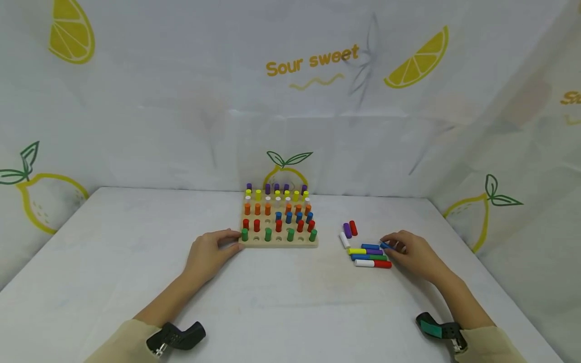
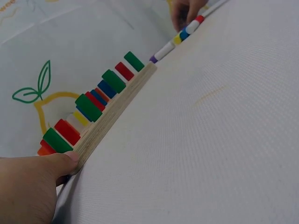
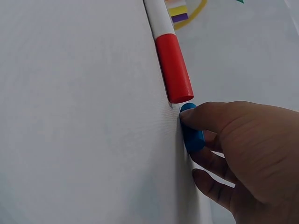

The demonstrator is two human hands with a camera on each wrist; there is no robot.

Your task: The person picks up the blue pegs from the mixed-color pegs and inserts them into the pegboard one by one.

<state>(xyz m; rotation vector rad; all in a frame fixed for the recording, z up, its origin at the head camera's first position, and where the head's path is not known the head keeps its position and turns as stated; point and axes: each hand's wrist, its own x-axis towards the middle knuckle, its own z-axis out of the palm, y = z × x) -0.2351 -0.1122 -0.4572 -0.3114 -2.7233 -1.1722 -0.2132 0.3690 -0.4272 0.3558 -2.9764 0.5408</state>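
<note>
A wooden pegboard [image 1: 279,243] stands near the table's back edge, with rows of coloured pegs upright in it. My left hand [image 1: 206,254] holds the board by its front left corner; in the left wrist view the thumb [image 2: 67,161] lies against the board's end and the other fingers are hidden. To the right of the board, my right hand [image 1: 415,254] pinches a blue peg [image 3: 192,133] between thumb and fingers, close to the table. Beside it lie loose pegs, among them a red peg [image 3: 175,70] and a white peg [image 3: 160,18] end to end.
Farther back in the loose group lie a purple peg [image 1: 347,230], another red peg [image 1: 353,228] and another white peg [image 1: 344,240]. Some holes in the board's front rows hold no peg. A white cloth with lemon prints [image 1: 281,126] hangs behind the table.
</note>
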